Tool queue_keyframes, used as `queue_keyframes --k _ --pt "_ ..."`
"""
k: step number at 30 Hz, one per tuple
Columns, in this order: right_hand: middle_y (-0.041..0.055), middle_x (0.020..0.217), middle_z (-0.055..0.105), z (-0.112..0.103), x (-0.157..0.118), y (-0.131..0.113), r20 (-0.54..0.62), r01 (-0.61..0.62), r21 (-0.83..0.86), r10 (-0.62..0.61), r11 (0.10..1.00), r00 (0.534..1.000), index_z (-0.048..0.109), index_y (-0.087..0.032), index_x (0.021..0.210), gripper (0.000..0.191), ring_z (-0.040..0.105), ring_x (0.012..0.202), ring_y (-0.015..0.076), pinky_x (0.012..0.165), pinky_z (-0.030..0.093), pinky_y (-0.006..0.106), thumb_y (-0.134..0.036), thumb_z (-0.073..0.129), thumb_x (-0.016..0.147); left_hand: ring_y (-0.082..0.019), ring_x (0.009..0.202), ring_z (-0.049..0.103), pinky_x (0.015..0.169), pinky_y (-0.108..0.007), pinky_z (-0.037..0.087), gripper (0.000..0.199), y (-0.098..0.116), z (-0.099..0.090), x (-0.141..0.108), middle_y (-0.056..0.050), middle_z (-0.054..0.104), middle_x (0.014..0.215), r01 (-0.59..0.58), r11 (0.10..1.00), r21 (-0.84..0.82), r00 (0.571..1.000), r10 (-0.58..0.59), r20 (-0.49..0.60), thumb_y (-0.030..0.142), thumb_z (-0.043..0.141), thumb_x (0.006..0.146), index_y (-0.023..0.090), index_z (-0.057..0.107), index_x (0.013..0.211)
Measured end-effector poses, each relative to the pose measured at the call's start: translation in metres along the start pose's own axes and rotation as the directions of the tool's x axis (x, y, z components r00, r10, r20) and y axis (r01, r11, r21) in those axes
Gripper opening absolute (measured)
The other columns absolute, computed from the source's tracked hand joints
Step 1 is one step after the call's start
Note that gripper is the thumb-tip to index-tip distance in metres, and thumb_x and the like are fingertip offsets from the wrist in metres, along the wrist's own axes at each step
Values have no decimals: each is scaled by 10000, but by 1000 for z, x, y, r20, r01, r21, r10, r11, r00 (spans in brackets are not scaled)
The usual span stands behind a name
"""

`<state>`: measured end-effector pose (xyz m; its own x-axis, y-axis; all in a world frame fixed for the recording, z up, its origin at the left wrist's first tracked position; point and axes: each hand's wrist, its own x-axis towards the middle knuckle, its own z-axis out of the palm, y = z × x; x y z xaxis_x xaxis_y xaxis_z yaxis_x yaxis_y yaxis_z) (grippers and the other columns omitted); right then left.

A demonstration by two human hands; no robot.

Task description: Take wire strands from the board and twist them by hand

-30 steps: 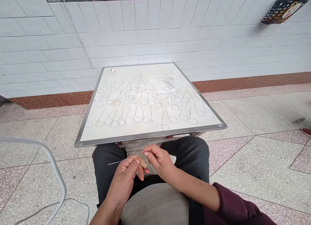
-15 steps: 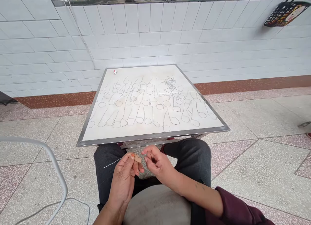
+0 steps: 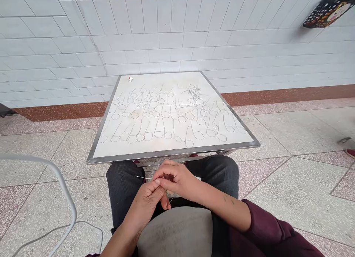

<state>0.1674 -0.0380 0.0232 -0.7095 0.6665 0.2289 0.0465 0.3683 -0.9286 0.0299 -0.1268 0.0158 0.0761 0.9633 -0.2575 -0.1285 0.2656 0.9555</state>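
Observation:
Over my lap, my left hand (image 3: 148, 202) is closed on a thin wire (image 3: 143, 178), whose pale free end sticks out to the left. A small tan piece (image 3: 170, 192) shows in part beneath my right hand, against my left fingers. My right hand (image 3: 177, 178) reaches over with its thumb and fingertips pinched at the wire, touching my left fingertips. A curved bit of the wire dips below the hands. On the table ahead lie many wires bent into loops with straight tails, such as one wire loop (image 3: 189, 146) near the front edge.
The white table (image 3: 144, 150) has a metal rim and stands just past my knees. A tangle of straight wires (image 3: 195, 91) lies at its back right, a small red-and-white item (image 3: 130, 79) at its back left. A grey tube frame (image 3: 65, 190) stands at left. A patterned bag (image 3: 327, 12) hangs upper right.
My right hand has moved left and over onto my left fingertips, closing the gap between them. The wire end has shifted right, and the tan piece is now mostly covered. The view tilted slightly down.

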Motion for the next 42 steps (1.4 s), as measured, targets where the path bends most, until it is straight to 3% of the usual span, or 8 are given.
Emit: queue_keyframes --k 3,7,17,22,27,30,35,42 --pt "-16 756 555 2 1 0 -32 -112 112 116 987 993 637 -202 835 33 523 668 111 615 422 235 -214 630 864 -178 553 605 645 -293 450 403 -1 0 0 6 571 495 -14 999 -47 1000 13 -26 392 558 935 188 608 592" --pt "-35 721 541 4 4 2 -7 -230 484 267 844 964 584 -206 859 150 478 613 100 577 392 227 -333 663 854 -148 508 553 596 -266 440 276 0 1 1 43 512 462 -27 988 -151 999 24 -25 366 560 945 180 693 791" --pt "-41 764 538 11 8 -7 -191 -10 879 371 477 909 621 -214 776 178 468 663 84 672 404 210 -261 792 767 -101 422 488 557 -224 408 290 5 5 0 74 392 380 -64 932 -356 998 57 -28 405 633 906 148 730 811" --pt "-43 779 540 3 11 -5 -198 24 916 399 401 895 656 -225 820 169 487 687 79 708 428 205 -283 805 767 -95 417 476 562 -230 405 309 4 7 -2 71 393 377 -50 923 -383 999 44 -23 408 636 905 142 714 768" --pt "6 850 607 -3 5 6 93 -243 771 274 589 957 732 -189 904 216 534 757 103 749 424 244 -381 761 808 -111 459 522 571 -235 410 305 4 8 -3 47 464 411 -45 911 -409 999 44 -12 397 638 909 136 703 765" --pt "3 849 596 -6 2 10 163 -231 652 164 722 973 740 -193 871 156 543 790 118 767 418 266 -339 753 819 -122 478 545 583 -243 417 297 3 8 -4 32 498 418 -30 902 -431 999 35 4 376 640 913 133 701 755" --pt "0 844 572 -8 3 9 141 -142 543 76 828 987 685 -202 829 179 535 784 131 750 421 289 -378 709 850 -131 495 566 576 -244 415 328 3 10 -5 21 522 434 15 864 -504 999 8 42 360 661 902 145 654 655" --pt "-4 824 516 5 -4 6 -61 -9 234 24 972 998 548 -216 809 237 476 749 139 702 391 288 -398 541 961 -119 489 538 577 -237 402 311 7 13 -5 33 507 432 19 839 -544 1000 -22 1 365 707 867 146 640 658"
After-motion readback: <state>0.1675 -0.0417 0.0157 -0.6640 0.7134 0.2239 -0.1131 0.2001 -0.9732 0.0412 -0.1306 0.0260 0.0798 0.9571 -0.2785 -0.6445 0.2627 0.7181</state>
